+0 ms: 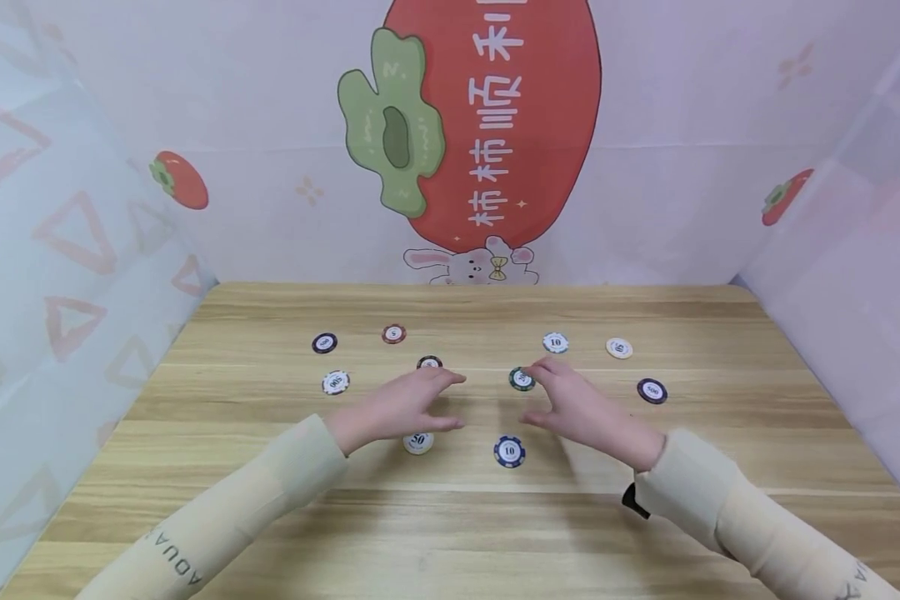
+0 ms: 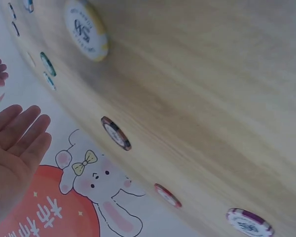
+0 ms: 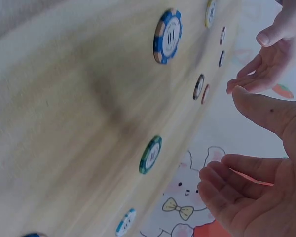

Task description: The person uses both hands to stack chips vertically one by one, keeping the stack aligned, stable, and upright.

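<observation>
My left hand point(image 1: 401, 404) hovers over the wooden table with its fingers extended and nothing in its grasp. Below its thumb lies a yellow-edged poker chip point(image 1: 418, 442) marked 50, and a black-and-orange chip point(image 1: 429, 362) is partly covered by its fingers in the head view. Opposite, my right hand point(image 1: 581, 408) is held above the table, fingers loosely bent and palm bare in the right wrist view. Its fingertips overlap the edge of a green chip point(image 1: 522, 379). A blue chip point(image 1: 509, 452) marked 10 lies nearer me, between the hands.
Flat on the table point(image 1: 450, 533) at left are a white chip point(image 1: 336, 382), a dark chip point(image 1: 325, 342) and a red chip point(image 1: 393, 333). Light-blue point(image 1: 556, 342), cream point(image 1: 619, 347) and dark-purple point(image 1: 652, 391) chips lie at right. Printed cloth point(image 1: 270, 100) encloses the back and sides.
</observation>
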Action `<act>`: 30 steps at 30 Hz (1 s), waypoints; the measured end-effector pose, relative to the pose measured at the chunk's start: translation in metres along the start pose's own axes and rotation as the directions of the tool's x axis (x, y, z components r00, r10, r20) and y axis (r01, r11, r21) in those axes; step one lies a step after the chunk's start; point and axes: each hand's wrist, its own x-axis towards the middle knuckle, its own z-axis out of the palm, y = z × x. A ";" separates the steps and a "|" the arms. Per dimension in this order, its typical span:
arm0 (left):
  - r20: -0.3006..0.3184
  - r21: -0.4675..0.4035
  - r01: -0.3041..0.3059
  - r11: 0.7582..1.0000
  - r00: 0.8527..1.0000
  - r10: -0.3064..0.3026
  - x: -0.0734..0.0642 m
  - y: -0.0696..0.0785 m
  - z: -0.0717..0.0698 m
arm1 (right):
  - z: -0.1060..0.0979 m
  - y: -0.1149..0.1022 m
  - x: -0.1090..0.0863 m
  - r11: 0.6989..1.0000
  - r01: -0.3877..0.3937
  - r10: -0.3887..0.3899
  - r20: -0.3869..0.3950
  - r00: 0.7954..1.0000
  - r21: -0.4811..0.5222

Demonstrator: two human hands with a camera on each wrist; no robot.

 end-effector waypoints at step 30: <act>0.038 -0.010 -0.029 1.000 0.999 0.030 -0.032 -0.021 0.015 | 0.045 -0.012 -0.023 0.988 -0.010 -0.004 0.089 0.996 0.156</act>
